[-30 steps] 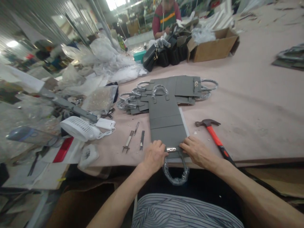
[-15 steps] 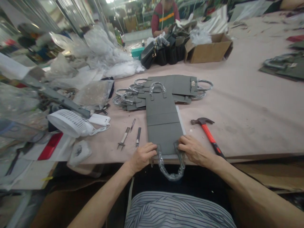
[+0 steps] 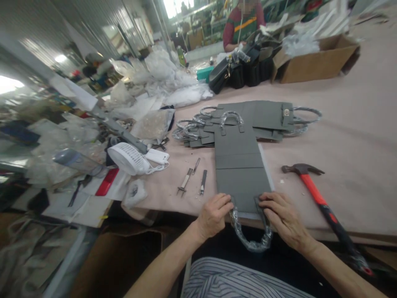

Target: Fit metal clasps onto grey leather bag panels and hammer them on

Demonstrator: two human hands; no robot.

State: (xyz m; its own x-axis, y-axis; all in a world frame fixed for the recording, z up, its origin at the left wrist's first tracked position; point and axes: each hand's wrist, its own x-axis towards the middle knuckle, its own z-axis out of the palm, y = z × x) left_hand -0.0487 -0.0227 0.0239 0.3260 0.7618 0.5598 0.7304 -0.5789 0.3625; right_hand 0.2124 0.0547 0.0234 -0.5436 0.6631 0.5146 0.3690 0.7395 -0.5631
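A flat grey handbag panel lies lengthwise at the table's front edge, with a plastic-wrapped handle at each end. Its near handle hangs over the edge in a loop. My left hand is closed, fingers pinching the panel's near left corner at one handle base. At the other base, my right hand grips the right side, thumb and fingers together. The far handle rests on a pile of similar grey panels. A white sheet shows along the panel's right side.
Right of my hands lies a claw hammer. Small metal tools lie to the left, near a white fan. Farther back are black bags, a cardboard box, plastic wrapping and another person.
The view has swung left, so the table and everything on it appear farther right. Both hands stay at the near handle's bases, and the panel keeps its place on the table.
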